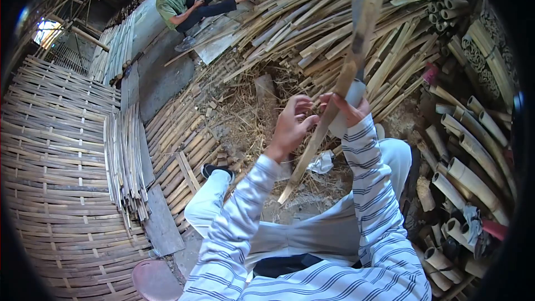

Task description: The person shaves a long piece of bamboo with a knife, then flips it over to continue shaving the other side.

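Note:
A long bamboo strip slants from the top of the view down towards my lap, with a dark patch on its upper part. My right hand is closed around it, fingertips pressed on its edge. Behind the strip, at that same hand, a grey blade points upward, with a pale, round, handle-like piece at its base; the strip hides part of it. My left hand hovers just left of the strip, fingers curled but apart from the thumb, with nothing visible in it.
Split bamboo strips are heaped ahead. Bamboo tubes lie at right. A woven bamboo panel fills the left, beside a bundle of thin slats. Another person sits at the back left. Shavings cover the ground.

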Motion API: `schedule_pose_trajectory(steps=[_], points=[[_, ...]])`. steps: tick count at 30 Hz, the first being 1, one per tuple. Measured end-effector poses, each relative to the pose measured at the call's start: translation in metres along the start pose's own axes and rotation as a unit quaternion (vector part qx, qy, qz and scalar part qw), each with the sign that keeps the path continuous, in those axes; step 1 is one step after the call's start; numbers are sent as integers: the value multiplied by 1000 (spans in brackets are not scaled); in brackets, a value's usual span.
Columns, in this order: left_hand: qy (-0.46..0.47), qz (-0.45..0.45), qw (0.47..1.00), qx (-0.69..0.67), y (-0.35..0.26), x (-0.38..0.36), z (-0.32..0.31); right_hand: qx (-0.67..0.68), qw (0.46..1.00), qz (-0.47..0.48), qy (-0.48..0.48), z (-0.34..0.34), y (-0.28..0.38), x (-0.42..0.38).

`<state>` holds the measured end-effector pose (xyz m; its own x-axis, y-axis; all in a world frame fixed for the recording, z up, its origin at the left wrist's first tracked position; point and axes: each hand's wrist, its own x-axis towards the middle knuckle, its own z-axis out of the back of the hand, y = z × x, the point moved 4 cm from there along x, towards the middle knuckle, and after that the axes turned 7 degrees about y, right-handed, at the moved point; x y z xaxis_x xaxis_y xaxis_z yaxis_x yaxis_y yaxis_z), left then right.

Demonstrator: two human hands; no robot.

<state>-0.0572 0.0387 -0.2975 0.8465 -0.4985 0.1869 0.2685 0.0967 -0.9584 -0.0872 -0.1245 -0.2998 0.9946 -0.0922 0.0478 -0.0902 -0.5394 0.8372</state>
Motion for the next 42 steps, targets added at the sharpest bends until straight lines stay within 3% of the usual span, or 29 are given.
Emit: schedule_pose_trajectory(steps=[2,4,5,7,9,12,13,16,18,20,22,24,26,27,28,29,31,32,35,36,42], points=[[-150,-29,982,114,-9,-33,10,3,998,53,-30,6,10,3],[-147,130,976,91,-3,-82,2,-8,993,85,-85,23,14,5],[-24,212,973,86,16,-100,-8,1,986,126,-113,33,14,9],[121,292,947,61,56,-115,-21,22,981,132,-142,42,24,11],[160,291,943,21,82,-114,-37,42,980,120,-151,54,29,10],[158,319,934,26,114,-106,-46,174,964,138,-147,65,26,17],[149,345,914,-152,120,-101,-52,199,962,138,-129,70,24,17],[62,163,916,-360,86,-74,-54,300,941,131,-90,79,9,24],[-15,52,903,-425,54,-53,-41,280,954,94,-52,69,0,22],[-96,-27,868,-486,30,-37,-21,269,959,86,-5,56,-18,23],[-153,-80,798,-577,15,-35,9,256,965,52,-36,37,-36,27],[-210,-145,771,-583,5,-42,48,156,987,23,-34,3,-36,12],[-295,-211,816,-450,-14,-54,87,252,965,-70,3,-15,-69,10],[-337,-234,835,-367,-27,-66,108,227,966,-122,-8,-29,-75,-1],[-461,-210,779,-369,-21,-79,139,202,963,-178,-19,-43,-77,-16],[-417,-246,738,-470,-31,-90,168,189,962,-198,9,-55,-80,-30],[-458,-198,786,-365,-72,-110,195,109,953,-275,68,-56,-109,-53],[-483,-196,780,-346,-91,-116,202,75,951,-285,91,-55,-125,-63],[-531,-196,774,-285,-127,-130,216,-102,871,-463,128,-46,-182,-92],[-526,-200,783,-264,-132,-131,219,-116,846,-513,85,-39,-216,-105],[-513,-181,819,-183,-94,-107,217,-254,779,-573,18,40,-323,-151]])
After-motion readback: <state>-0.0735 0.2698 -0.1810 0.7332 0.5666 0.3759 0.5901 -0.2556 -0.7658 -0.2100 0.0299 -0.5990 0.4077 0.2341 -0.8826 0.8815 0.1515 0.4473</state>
